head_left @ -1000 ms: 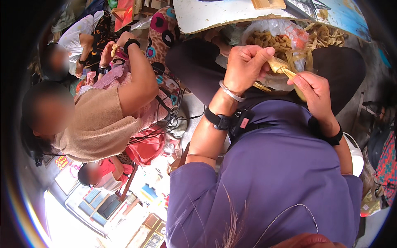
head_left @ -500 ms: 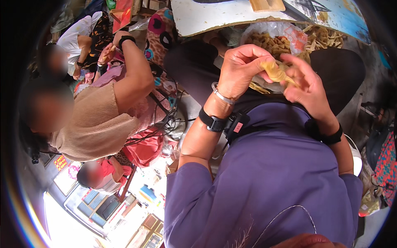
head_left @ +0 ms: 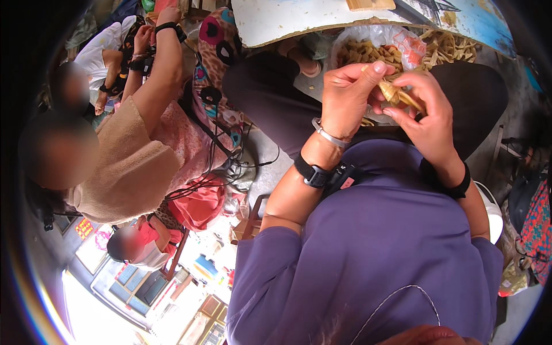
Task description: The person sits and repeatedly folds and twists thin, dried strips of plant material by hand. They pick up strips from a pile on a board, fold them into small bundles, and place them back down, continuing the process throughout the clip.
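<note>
Strip: a tan folded leaf strip (head_left: pixel 397 93) was pinched between both hands, above the lap and just in front of the plastic bag (head_left: pixel 376 49).
Change: a second ago the hands were a little apart, with the strip drawn out between them — now they had closed together and the strip was bunched into a small fold; I judge the folding was partway through.
Left hand: the left hand (head_left: pixel 348 92) was clenched on the strip's near end, thumb on top.
Right hand: the right hand (head_left: pixel 425 109) grasped the other end with curled fingers.
Counts: one strip in hand; one bag of many like pieces — too many to count; two wristbands, one bangle; three other people to the left of the hands.
</note>
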`<state>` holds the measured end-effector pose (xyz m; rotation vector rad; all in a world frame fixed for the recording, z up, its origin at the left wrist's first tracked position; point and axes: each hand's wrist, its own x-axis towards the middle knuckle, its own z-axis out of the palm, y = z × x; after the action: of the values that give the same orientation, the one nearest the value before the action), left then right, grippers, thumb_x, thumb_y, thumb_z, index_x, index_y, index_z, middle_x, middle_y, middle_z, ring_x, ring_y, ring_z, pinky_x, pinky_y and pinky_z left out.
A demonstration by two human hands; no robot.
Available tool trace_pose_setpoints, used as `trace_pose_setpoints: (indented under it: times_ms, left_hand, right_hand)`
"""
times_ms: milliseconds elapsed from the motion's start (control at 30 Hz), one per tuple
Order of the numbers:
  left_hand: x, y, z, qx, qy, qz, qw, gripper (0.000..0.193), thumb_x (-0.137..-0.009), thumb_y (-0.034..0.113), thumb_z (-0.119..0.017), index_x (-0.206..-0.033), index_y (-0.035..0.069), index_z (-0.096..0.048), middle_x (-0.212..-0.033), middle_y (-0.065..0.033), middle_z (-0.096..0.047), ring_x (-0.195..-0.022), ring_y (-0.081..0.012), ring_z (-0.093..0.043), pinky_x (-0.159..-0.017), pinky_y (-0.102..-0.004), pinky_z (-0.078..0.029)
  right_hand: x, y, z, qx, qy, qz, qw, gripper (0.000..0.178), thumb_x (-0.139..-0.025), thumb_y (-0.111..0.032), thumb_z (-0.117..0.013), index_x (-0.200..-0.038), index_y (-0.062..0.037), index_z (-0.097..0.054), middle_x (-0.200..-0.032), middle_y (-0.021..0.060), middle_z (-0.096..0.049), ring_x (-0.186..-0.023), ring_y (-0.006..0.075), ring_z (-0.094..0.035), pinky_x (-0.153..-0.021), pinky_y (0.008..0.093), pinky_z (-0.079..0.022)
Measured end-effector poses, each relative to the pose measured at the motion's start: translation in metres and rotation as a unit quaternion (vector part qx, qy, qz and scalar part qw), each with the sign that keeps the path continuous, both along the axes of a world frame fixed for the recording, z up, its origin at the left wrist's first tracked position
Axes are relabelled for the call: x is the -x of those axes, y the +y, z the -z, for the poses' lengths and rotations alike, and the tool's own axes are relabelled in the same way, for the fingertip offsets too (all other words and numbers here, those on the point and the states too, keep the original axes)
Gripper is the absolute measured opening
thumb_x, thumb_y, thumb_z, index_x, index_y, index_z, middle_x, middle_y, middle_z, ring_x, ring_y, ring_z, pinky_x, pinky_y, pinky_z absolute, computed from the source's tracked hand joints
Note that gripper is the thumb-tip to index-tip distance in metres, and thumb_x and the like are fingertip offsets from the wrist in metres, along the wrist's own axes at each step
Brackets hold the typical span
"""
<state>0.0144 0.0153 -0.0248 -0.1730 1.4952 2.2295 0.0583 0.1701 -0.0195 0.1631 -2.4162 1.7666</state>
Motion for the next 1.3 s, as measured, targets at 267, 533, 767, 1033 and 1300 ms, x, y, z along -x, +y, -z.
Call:
trace_pose_setpoints:
  times_ms: [267, 533, 767, 1033, 1300]
  left_hand:
    - [0.001, 0.004, 0.014, 0.043, -0.024, -0.024, 0.998, 0.028, -0.092, 0.022, -0.065, -0.078, -0.002, -0.070, -0.062, -0.0047, -0.063, -0.045, -0.0080, -0.053, -0.040, -0.0216, -0.042]
    - [0.023, -0.026, 0.015, 0.150, 0.161, -0.059, 0.974, 0.023, -0.084, 0.021, -0.074, -0.097, 0.002, -0.071, -0.094, -0.0079, -0.068, -0.067, -0.0138, -0.063, -0.057, -0.0244, -0.051]
    - [0.043, -0.036, -0.051, 0.405, 0.538, 0.236, 0.701, 0.040, -0.065, 0.023, -0.086, -0.099, 0.011, -0.069, -0.086, 0.0003, -0.069, -0.088, -0.0204, -0.066, -0.089, -0.0355, -0.046]
    - [0.058, -0.030, -0.047, 0.107, 0.063, 0.288, 0.950, 0.022, -0.093, 0.019, -0.063, -0.097, -0.002, -0.066, -0.081, -0.0090, -0.068, -0.066, -0.0129, -0.065, -0.057, -0.0242, -0.054]
    - [0.071, -0.027, -0.035, -0.003, -0.161, 0.309, 0.937, 0.035, -0.098, 0.032, -0.053, -0.090, 0.000, -0.064, -0.069, -0.0099, -0.062, -0.055, -0.0151, -0.060, -0.049, -0.0262, -0.053]
  right_hand:
    - [0.011, 0.000, 0.006, -0.059, 0.047, -0.055, 0.996, 0.029, -0.074, 0.004, -0.068, -0.102, -0.0020, -0.062, -0.090, 0.0095, -0.065, -0.078, 0.0266, -0.065, -0.069, 0.0317, -0.052]
    - [-0.002, 0.020, 0.022, 0.027, -0.135, -0.114, 0.984, 0.015, -0.093, -0.011, -0.057, -0.093, 0.0015, -0.066, -0.060, 0.0038, -0.055, -0.052, 0.0088, -0.049, -0.050, 0.0243, -0.038]
    - [0.017, 0.039, -0.004, 0.177, -0.387, -0.234, 0.874, 0.023, -0.095, -0.020, -0.055, -0.099, -0.0010, -0.066, -0.057, 0.0023, -0.054, -0.044, 0.0060, -0.045, -0.044, 0.0227, -0.036]
    - [0.022, 0.031, -0.012, -0.209, 0.059, -0.074, 0.973, 0.021, -0.083, -0.013, -0.070, -0.100, -0.0027, -0.064, -0.086, 0.0103, -0.065, -0.072, 0.0279, -0.065, -0.062, 0.0305, -0.051]
    - [0.037, 0.053, -0.006, -0.052, -0.045, -0.173, 0.982, 0.019, -0.092, -0.014, -0.058, -0.087, 0.0040, -0.062, -0.071, 0.0132, -0.060, -0.061, 0.0241, -0.059, -0.058, 0.0294, -0.045]
